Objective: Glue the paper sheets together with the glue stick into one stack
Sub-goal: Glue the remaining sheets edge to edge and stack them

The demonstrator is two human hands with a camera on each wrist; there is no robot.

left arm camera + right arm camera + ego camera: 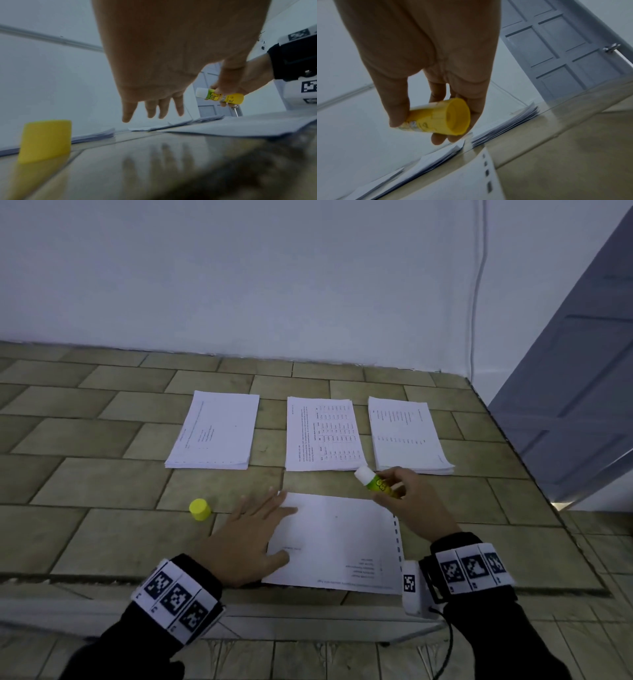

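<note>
A white printed sheet (339, 542) lies at the near edge of the tiled counter. My left hand (250, 539) lies flat with straight fingers on the sheet's left edge; in the left wrist view the left hand (154, 105) hovers low over the tiles. My right hand (407, 494) grips an uncapped glue stick (375, 481), white tip pointing up-left, above the sheet's far right corner. The glue stick (221, 96) shows beyond my left fingers, and the glue stick (440, 119) shows its yellow base in my right hand (436, 88). Its yellow cap (199, 509) stands on the counter left of my left hand.
Three paper stacks lie in a row farther back: left stack (215, 431), middle stack (322, 434), right stack (407, 436). The yellow cap (45, 140) is close to my left wrist. A white wall is behind, a grey door (579, 392) on the right. The counter edge (308, 594) runs below the sheet.
</note>
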